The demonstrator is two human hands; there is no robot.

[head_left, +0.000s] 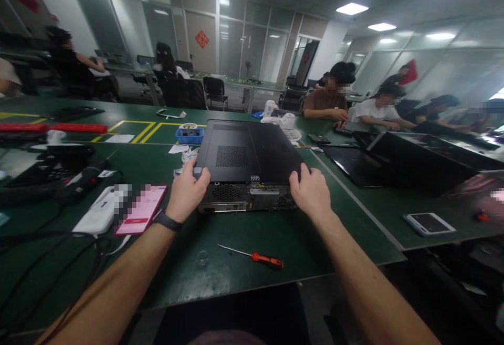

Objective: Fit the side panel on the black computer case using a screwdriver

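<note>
A black desktop computer case (271, 148) lies flat on the green table, its vented top panel facing up and its rear side with ports and fan grilles towards me. My left hand (188, 190), with a dark band on the wrist, grips the near left corner of the case, thumb at the panel's edge. At the near right corner my right hand (312, 190) holds the case the same way. Some fingers of both hands are hidden along the sides. A screwdriver (268, 260) with an orange-red handle lies in front of the case.
To the left lie a white power bank (100, 212), a pink-screened phone (142, 211) and black cables (51, 240). Behind the case are a blue bin (189, 135) and a white fan (289, 122). An open black case (429, 161) and a pale device (429, 223) are right. People sit beyond.
</note>
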